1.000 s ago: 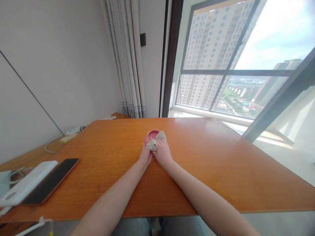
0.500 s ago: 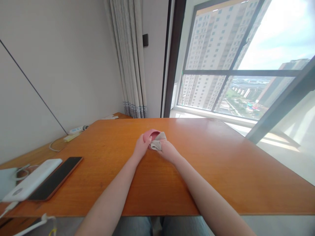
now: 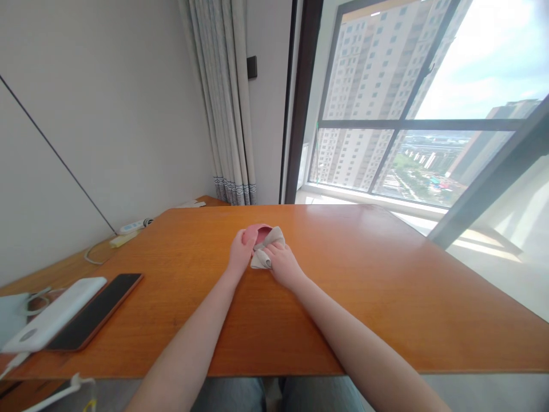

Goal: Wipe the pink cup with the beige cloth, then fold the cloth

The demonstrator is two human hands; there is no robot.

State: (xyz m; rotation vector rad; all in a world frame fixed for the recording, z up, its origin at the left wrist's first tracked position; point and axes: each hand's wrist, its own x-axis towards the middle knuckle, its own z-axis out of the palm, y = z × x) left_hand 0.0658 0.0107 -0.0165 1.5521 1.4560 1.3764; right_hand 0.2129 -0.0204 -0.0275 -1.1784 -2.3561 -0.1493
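The lower part of the small, rounded pink bowl (image 3: 253, 234) is hidden by the hands and by a crumpled light-grey fabric cloth (image 3: 260, 261), so whether it touches the glossy orange-brown wooden table (image 3: 386, 297) cannot be told. Its dark pink hollow shows only partly; the material is hard to make out. The bowl is around the middle of the table, tilted with its opening toward the right. The left hand (image 3: 240, 252) clamps its left side, thumb toward the near side and the other fingers mostly out of sight. The right hand (image 3: 282, 264) grips the cloth at the opening, fingers bent over it, thumb hidden. Both forearms stretch from the near edge, converging, their upper parts cut off.
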